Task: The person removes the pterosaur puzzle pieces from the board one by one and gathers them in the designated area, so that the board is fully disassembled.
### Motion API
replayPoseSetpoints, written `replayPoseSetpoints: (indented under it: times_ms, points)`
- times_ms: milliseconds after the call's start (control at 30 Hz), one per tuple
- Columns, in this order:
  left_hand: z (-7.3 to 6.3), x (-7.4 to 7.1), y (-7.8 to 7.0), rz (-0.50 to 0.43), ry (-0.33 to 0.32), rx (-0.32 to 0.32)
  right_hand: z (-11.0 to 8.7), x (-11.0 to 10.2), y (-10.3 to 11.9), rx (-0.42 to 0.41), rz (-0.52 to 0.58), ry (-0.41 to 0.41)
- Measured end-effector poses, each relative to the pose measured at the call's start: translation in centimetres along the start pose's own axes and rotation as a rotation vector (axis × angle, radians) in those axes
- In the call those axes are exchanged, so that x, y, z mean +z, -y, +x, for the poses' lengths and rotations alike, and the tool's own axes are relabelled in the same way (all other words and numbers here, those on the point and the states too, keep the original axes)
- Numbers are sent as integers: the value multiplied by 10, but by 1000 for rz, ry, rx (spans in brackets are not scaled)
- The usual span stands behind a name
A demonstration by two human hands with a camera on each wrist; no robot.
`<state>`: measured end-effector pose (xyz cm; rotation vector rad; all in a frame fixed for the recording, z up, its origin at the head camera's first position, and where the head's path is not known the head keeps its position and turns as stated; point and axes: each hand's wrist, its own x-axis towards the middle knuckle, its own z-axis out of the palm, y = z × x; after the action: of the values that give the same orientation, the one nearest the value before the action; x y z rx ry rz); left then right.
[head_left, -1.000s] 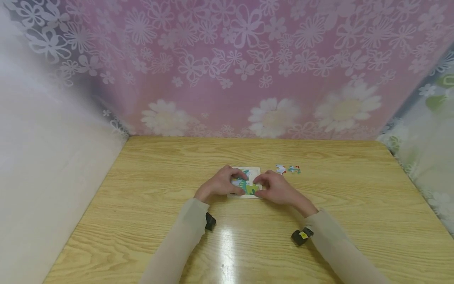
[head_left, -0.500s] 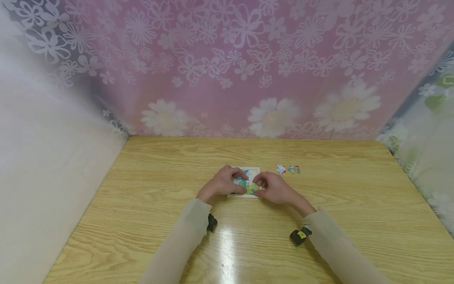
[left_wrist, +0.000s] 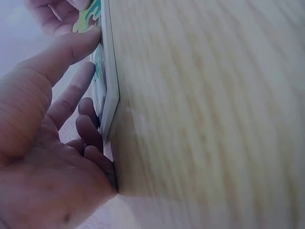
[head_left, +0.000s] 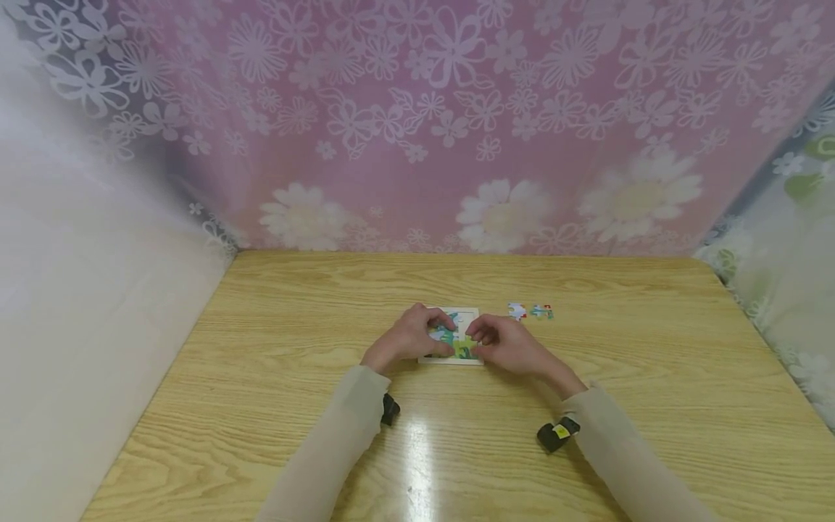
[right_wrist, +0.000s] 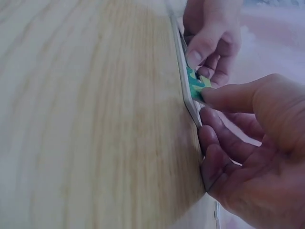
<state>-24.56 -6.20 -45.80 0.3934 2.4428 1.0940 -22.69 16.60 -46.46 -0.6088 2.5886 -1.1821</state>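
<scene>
A small jigsaw board (head_left: 450, 362) with a pale rim lies on the table, partly filled with green, teal and blue picture pieces. My left hand (head_left: 406, 335) holds it at its left side, thumb pressing on the picture and other fingers along the far part and edge. On the board's right side, my right hand (head_left: 512, 346) pinches a green and yellow puzzle piece (right_wrist: 197, 88) between thumb and fingers. The piece sits slightly tilted over the lower right of the board. Bare pale backing shows at the upper right. The left hand covers the board's left part.
Two loose puzzle pieces, one white and red (head_left: 516, 311) and one teal and red (head_left: 541, 311), lie right of the board. The wood-grain table (head_left: 293, 312) meets a pink floral curtain (head_left: 404, 181) at its back edge.
The green piece has shifted and turned a little under my right fingers at the board's lower right. My left hand has barely moved; the loose pieces lie where they were.
</scene>
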Motion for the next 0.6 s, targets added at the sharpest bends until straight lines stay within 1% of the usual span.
replayPoseSetpoints:
  times_ms: [100,233,367,600]
  points:
    - [0,-1,1,-4,1,6,-1,-2,-2,-32,58,12]
    - [0,-1,2,-13,1,12,-2,-4,-5,-40,106,8]
    - [0,0,3,-14,1,18,-4,-5,-8,-12,144,-26]
    - [1,1,3,-12,-1,20,-12,-13,-15,33,172,-85]
